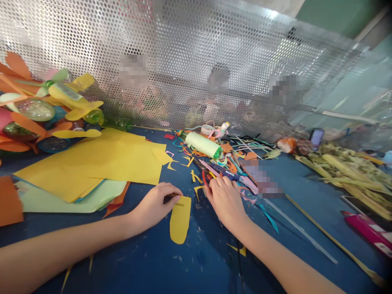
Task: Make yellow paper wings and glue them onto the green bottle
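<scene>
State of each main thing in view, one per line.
left hand: pinching the yellow cutout
yellow cutout: rounded near end, held at far edge
right hand: palm down, grip hidden
yellow sheets: flat, overlapping
green bottle: on its side, paper-wrapped
paper scraps: scattered
husks: heaped

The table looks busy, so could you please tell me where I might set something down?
Mostly bare patches: just nearside of the yellow cutout, and between the stick and pink box. Crowded: beyond the right hand, with scraps and a bottle, and at left, with paper sheets.
</scene>
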